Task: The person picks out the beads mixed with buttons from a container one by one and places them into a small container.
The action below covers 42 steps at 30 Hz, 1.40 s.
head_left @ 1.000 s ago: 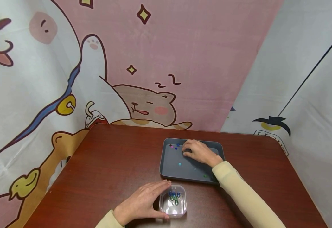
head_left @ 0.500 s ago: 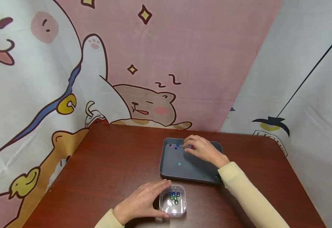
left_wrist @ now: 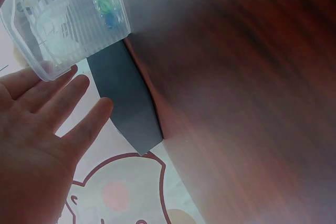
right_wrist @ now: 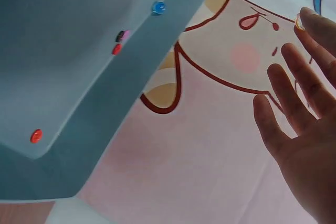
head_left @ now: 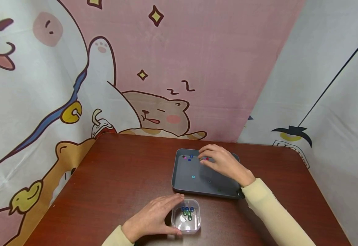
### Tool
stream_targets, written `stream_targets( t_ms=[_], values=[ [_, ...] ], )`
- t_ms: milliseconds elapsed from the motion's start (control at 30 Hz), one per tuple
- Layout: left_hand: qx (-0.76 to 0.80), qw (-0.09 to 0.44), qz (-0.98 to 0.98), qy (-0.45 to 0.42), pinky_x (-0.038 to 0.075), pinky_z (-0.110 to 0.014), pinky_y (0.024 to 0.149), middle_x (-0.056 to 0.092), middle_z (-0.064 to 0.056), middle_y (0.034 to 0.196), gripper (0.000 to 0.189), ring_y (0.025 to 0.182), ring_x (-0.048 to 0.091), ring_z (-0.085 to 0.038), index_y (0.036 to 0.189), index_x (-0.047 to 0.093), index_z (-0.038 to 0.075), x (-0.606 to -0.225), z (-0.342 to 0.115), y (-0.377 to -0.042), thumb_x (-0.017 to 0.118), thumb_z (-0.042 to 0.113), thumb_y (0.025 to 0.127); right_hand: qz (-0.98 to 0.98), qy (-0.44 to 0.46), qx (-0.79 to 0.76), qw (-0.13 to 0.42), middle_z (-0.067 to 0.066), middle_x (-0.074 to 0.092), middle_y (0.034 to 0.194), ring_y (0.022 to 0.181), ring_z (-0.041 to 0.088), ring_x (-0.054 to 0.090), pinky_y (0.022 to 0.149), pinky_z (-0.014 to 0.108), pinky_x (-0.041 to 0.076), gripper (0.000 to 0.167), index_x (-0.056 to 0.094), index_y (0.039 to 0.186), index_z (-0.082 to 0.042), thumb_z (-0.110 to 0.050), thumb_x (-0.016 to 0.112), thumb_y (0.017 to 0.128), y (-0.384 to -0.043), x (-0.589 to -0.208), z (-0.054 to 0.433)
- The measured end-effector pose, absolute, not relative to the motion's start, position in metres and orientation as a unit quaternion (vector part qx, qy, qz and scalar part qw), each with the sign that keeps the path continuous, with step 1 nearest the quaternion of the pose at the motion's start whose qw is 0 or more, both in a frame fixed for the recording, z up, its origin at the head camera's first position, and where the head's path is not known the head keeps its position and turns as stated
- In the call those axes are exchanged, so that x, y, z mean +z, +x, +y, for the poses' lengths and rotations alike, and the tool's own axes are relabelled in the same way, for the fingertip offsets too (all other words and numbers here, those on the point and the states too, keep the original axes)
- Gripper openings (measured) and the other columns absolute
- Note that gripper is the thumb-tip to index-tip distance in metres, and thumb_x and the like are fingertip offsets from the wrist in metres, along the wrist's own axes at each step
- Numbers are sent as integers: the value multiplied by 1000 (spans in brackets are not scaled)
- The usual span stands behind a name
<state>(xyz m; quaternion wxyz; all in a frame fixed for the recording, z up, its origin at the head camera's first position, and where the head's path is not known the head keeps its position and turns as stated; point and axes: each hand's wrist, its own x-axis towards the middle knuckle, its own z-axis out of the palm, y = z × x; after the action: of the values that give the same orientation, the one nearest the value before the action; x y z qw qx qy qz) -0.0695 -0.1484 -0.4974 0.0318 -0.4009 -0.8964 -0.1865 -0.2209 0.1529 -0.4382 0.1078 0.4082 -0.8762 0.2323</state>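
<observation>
My left hand [head_left: 154, 216] holds a small clear plastic box [head_left: 186, 224] between thumb and fingers, on the wooden table. Several shiny blue and green glass beads [head_left: 187, 212] lie inside it. Above the far part of a grey tray [head_left: 194, 186], my right hand [head_left: 223, 163] pinches a small clear, amber-tinted glassy bead [right_wrist: 299, 22] between thumb and index finger. Its other fingers spread loosely. Along the tray's far wall in the right wrist view are a blue glass bead [right_wrist: 159, 8], a red disc [right_wrist: 36, 136] like a button, and other small coloured discs.
A light blue ring [head_left: 193, 177] lies in the middle of the tray. The tray stands beyond the box on the dark red-brown table [head_left: 126, 171]. A cartoon-printed cloth [head_left: 222, 68] hangs behind the table's far edge.
My right hand has lifted slightly and drawn back to the right over the tray, uncovering a red disc. The left hand and box have stayed put.
</observation>
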Motion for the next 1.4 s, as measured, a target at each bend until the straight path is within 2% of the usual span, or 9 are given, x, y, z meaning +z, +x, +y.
stream_targets(
  t_ms=[333,500,867,1033,1267,1400],
  values=[
    [-187,28,-898,-398,51,-44,106,54,-6,153,101,135,56,-22,153,49,8,-497,-148,-69,79,68,79,-865,418,244,133,3,69,124,114,22,64,92,46,56,19,79,106,-17,-16,84,88,-201,-429,155],
    [-189,24,-898,-397,51,-44,106,54,-6,153,100,135,56,-22,153,49,7,-497,-148,-68,80,67,79,-859,424,249,144,0,68,125,118,21,62,95,45,55,20,79,107,-19,-17,85,88,-190,-428,157],
    [-185,24,-899,-396,52,-45,105,55,-6,152,99,134,57,-22,153,49,7,-497,-148,-67,78,69,80,-824,460,276,183,0,68,125,118,23,64,94,44,55,22,78,105,-17,-16,86,85,-169,-434,161],
    [-183,21,-900,-395,52,-45,105,55,-7,152,99,134,57,-22,153,49,8,-498,-149,-67,75,71,81,-814,468,295,177,-1,67,126,118,22,63,94,40,54,21,78,106,-18,-18,86,86,-156,-439,163],
    [-191,33,-895,-403,52,-44,105,55,-6,152,100,134,57,-22,153,49,7,-498,-148,-68,79,68,79,-811,471,317,140,-4,66,129,124,17,60,100,31,50,22,77,110,-22,-22,84,89,-138,-441,163],
    [-189,32,-895,-403,52,-44,105,54,-6,152,99,133,57,-22,153,49,8,-497,-148,-68,77,69,80,-795,491,325,146,-5,66,128,123,19,60,103,29,48,16,76,108,-21,-26,80,93,-131,-444,160]
  ],
)
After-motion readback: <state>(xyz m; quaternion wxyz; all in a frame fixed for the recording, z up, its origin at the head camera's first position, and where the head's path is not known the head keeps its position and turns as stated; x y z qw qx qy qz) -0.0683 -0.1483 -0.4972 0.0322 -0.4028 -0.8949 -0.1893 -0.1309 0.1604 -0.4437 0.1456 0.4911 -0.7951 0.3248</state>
